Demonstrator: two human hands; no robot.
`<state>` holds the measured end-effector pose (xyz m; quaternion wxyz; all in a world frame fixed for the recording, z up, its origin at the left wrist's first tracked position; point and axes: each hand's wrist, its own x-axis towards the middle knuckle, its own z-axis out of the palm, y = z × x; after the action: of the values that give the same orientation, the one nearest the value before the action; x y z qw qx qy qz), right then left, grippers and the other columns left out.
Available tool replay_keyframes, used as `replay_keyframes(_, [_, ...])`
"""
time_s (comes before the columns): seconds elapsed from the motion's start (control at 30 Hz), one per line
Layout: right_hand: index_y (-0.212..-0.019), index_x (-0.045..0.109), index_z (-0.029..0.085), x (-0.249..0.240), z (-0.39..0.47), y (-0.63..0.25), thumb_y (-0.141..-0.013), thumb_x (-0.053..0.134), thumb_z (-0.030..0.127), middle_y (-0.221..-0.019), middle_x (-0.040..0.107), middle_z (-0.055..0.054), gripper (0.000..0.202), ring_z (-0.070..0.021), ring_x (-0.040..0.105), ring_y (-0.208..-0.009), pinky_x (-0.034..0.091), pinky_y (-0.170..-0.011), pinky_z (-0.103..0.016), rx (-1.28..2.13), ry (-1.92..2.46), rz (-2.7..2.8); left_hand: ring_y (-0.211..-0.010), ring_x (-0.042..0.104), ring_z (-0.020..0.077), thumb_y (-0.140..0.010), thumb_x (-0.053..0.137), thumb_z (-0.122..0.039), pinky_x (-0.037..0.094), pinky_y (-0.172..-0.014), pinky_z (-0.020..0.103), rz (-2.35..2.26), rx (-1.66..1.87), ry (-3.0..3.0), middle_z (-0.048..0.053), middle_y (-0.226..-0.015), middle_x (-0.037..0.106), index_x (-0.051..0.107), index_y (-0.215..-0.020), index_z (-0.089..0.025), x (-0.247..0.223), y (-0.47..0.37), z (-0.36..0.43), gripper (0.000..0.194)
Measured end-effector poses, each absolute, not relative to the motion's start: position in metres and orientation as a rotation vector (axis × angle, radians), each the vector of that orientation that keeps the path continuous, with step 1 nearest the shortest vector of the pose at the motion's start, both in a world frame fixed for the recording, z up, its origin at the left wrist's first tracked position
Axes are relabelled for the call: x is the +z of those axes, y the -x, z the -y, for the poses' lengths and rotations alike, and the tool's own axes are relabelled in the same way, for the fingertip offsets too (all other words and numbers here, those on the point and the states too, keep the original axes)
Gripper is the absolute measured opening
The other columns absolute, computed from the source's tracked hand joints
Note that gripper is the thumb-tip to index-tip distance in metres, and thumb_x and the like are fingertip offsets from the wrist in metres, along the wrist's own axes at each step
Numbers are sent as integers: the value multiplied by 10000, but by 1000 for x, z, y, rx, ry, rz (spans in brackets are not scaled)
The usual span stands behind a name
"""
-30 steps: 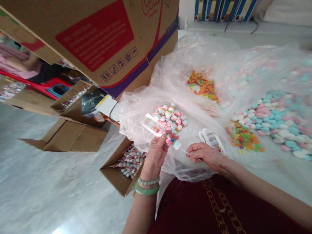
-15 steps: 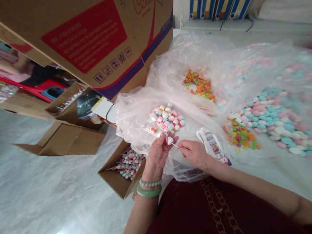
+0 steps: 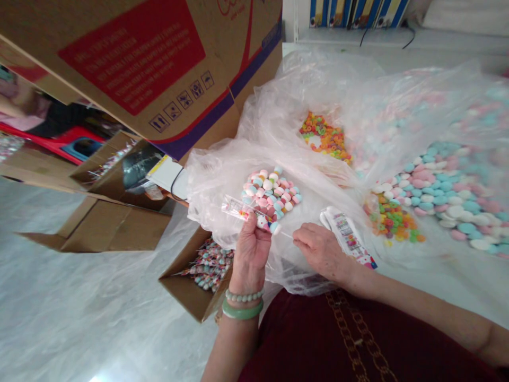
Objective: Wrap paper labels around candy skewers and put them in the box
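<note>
My left hand (image 3: 251, 253) is closed round a candy skewer (image 3: 263, 222), colourful sweets threaded on a thin white stick (image 3: 285, 235). A clear printed wrapper (image 3: 234, 207) covers its far end, pointing left. The stick's bare end reaches right to the fingertips of my right hand (image 3: 318, 250), which are pinched together at its tip. Just beyond my left hand lies a heap of pink, white and blue marshmallow-like candies (image 3: 274, 191) on clear plastic. Beside my right hand rests a stack of printed wrappers (image 3: 350, 239).
Ring-shaped gummies lie in a far pile (image 3: 326, 137) and a right pile (image 3: 393, 220). More pastel candies (image 3: 441, 185) spread to the right under plastic sheeting (image 3: 310, 79). A large carton (image 3: 178, 69) stands at the left. Below, an open box (image 3: 186, 297) holds finished-looking skewers.
My left hand has moved slightly left with the skewer, and the wrapper now shows farther left. More bare stick is visible between my two hands.
</note>
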<state>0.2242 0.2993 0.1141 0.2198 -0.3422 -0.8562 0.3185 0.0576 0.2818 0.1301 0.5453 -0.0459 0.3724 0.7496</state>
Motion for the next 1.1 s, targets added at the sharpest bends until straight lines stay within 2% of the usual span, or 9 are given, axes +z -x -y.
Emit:
replay_keyframes(0.1, [-678,589,170,113,-301,-223,-816,525,159,-689,567,3,153,-137,514,-692,357,-659,-264,1369,990,2142,-799,671,156,-977,395,-162,547,-806,314,-933,1760,98,72,-854,690,644,-905,-112,132,-57,-281,265])
replay_keyframes(0.23, [-648,600,165,115,-303,-219,-733,566,245,-568,498,34,121,-108,439,-571,319,-558,-238,1973,1133,1699,-812,674,158,-960,439,-158,534,-843,325,-970,1770,68,76,-865,693,657,-894,-118,134,-57,-281,231])
replay_keyframes(0.33, [-657,631,148,117,-304,-218,-660,628,294,-541,498,33,147,-96,410,-536,293,-517,-227,2157,1186,1403,-836,667,156,-942,494,-175,522,-870,331,-963,1796,-3,64,-897,691,659,-916,-132,135,-60,-280,173])
replay_keyframes(0.5, [-669,635,122,115,-303,-219,-566,679,249,-491,460,53,169,-53,305,-441,177,-438,-212,2549,1071,918,-913,661,172,-921,538,-179,495,-936,354,-973,1806,-6,64,-931,684,649,-903,-125,132,-63,-279,125])
replay_keyframes(0.7, [-684,626,120,115,-301,-220,-602,651,226,-462,465,55,136,-47,304,-402,148,-405,-206,2605,1005,859,-1066,621,204,-892,596,-199,486,-959,349,-981,1836,25,94,-1038,674,625,-948,-133,126,-65,-280,92])
replay_keyframes(0.8, [-706,615,134,113,-303,-222,-614,654,231,-469,491,49,139,-54,332,-402,163,-400,-203,2597,1006,864,-984,651,205,-846,658,-213,516,-907,355,-998,1786,-45,76,-988,686,629,-959,-149,125,-62,-280,134])
replay_keyframes(0.93, [-747,620,125,108,-310,-229,-639,659,250,-482,498,47,169,-48,322,-393,164,-401,-202,2507,1007,905,-812,678,197,-730,771,-228,555,-760,291,-1031,1605,-198,76,-871,696,647,-907,-123,121,-51,-274,240])
replay_keyframes(1.03, [-747,617,122,108,-313,-234,-669,657,265,-475,479,54,168,-44,305,-389,140,-394,-204,2454,1001,978,-800,682,202,-668,811,-203,555,-713,258,-1046,1520,-245,86,-865,704,655,-925,-114,118,-47,-270,314])
replay_keyframes(1.1, [-750,615,125,112,-313,-234,-688,652,282,-483,488,50,173,-44,303,-391,130,-388,-203,2416,1006,1013,-809,682,198,-667,804,-183,555,-721,256,-1045,1543,-232,82,-874,707,658,-912,-121,116,-50,-271,292])
